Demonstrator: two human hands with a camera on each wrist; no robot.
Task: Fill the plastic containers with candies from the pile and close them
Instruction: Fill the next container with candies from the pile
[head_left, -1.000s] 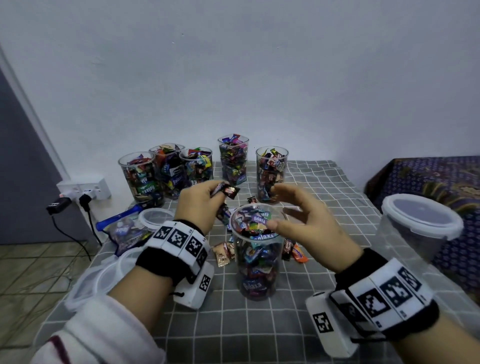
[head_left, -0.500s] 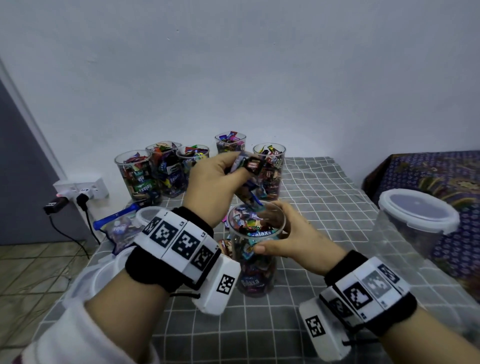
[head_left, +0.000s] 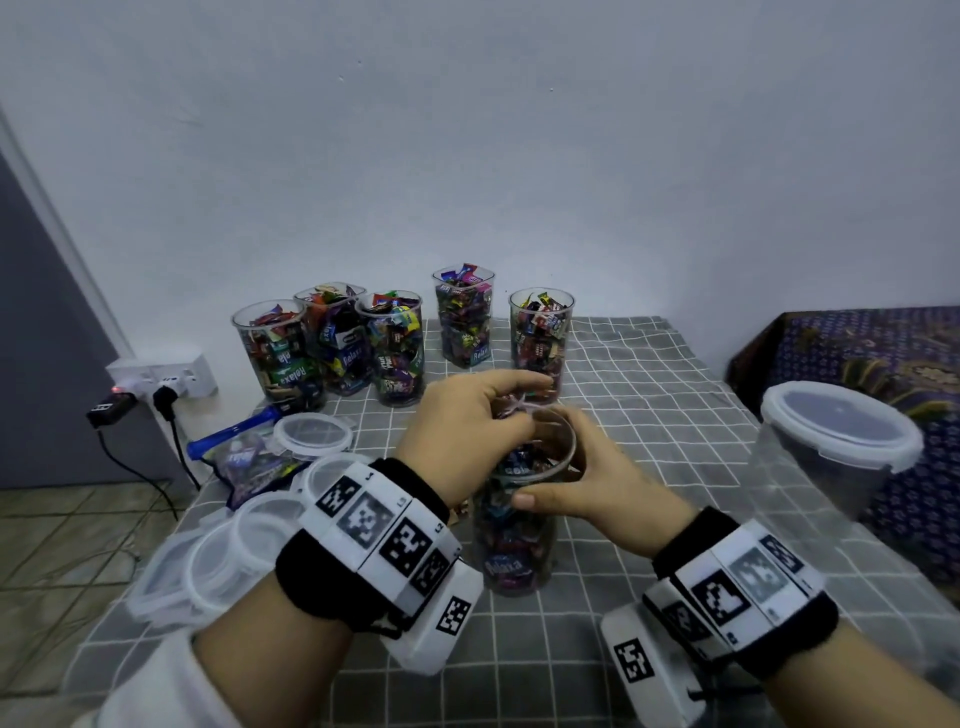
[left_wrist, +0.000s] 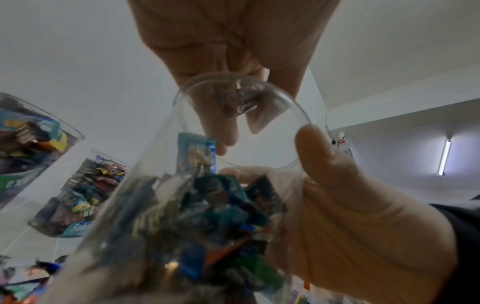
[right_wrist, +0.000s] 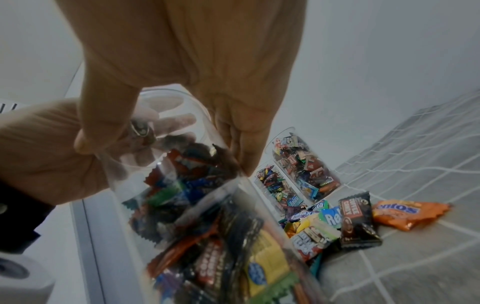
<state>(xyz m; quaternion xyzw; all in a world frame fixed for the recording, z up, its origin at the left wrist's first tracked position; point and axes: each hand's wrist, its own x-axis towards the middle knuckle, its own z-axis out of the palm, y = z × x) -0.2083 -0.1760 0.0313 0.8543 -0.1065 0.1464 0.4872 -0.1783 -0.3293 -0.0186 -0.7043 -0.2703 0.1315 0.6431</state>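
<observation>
Grey checked tablecloth (head_left: 649, 405), white wall (head_left: 519, 156) (bare), right hand (head_left: 597, 483) gripping container (head_left: 519, 545), left hand (head_left: 467, 431) pinching candy (left_wrist: 237, 98)

Grey check cloth, clear tubs, many-coloured wrappers

The bench cloth (head_left: 649, 395) is grey with a white grid. The clear container (head_left: 519, 545) holds blue, red and green wrapped candies; loose beside it lie an orange packet (right_wrist: 410, 214) and a black coffee candy (right_wrist: 358, 222). Black wristbands (head_left: 322, 582) carry white tags with black square codes. Right of the cloth, a navy patterned fabric (head_left: 883, 353).
</observation>
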